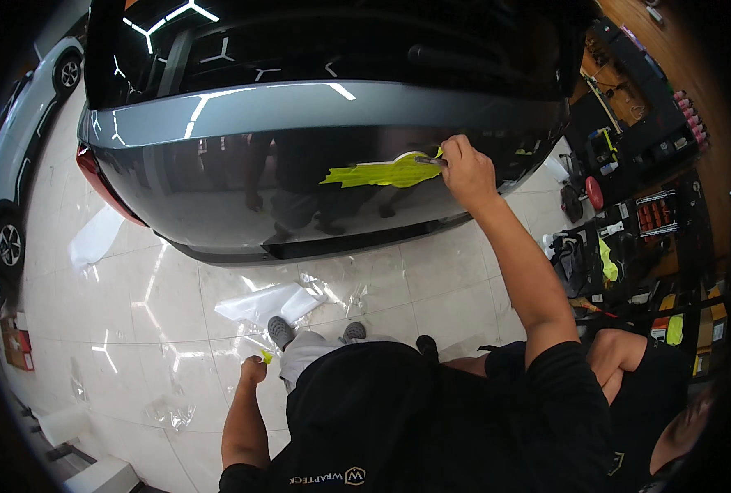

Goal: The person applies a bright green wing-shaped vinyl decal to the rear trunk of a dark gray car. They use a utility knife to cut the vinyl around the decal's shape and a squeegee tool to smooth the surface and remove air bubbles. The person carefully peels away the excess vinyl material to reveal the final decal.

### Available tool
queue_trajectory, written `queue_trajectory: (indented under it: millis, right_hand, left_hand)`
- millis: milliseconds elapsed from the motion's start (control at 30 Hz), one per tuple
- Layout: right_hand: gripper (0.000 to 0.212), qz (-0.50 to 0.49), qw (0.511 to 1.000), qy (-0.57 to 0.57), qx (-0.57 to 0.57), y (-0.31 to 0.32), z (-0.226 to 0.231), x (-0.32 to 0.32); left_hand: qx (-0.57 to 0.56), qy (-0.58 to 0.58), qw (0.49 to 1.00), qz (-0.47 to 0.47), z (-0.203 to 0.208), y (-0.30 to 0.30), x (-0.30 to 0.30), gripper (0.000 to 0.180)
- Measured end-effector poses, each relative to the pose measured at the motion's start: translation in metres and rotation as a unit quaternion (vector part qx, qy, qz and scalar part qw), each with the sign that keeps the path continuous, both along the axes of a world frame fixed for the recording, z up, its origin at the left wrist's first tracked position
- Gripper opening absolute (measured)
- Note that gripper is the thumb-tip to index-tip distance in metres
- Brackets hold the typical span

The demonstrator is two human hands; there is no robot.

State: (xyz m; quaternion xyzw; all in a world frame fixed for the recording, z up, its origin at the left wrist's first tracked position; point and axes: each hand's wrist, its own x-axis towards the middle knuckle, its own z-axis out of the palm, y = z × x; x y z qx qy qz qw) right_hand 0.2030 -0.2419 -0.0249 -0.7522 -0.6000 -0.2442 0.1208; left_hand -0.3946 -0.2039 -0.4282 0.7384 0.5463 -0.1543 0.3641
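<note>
My right hand point(468, 170) is up against the rear of a dark grey car point(218, 181). Its fingers are closed around a slim grey tool point(431, 161), mostly hidden in the grip, so its kind is unclear. The tool's tip touches yellow-green masking tape point(374, 174), stuck in overlapping strips around the badge area with a ragged left end. A pale curved edge shows along the top of the tape. Low at my left side, my left hand point(254, 370) is closed on a small yellow-green tape scrap point(267, 357).
Another person point(645, 386) is close at my right. Clear film sheets point(271, 304) lie on the tiled floor around my feet. A light-coloured car point(25, 156) stands far left. Tool racks and boxes point(653, 214) line the right side; a white roll point(64, 425) is at lower left.
</note>
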Motion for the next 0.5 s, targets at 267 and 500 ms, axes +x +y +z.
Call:
queue_trajectory:
  millis: [267, 500]
  right_hand:
    - [0.017, -0.063, 0.896, 0.256, 0.358, -0.031, -0.026, 0.048]
    - [0.005, -0.183, 0.666, 0.598, 0.407, -0.128, -0.08, 0.034]
  left_hand:
    - [0.023, -0.038, 0.998, 0.032, 0.007, 0.007, 0.005, 0.032]
    - [0.213, -0.129, 0.968, -0.023, 0.036, 0.022, 0.039, 0.017]
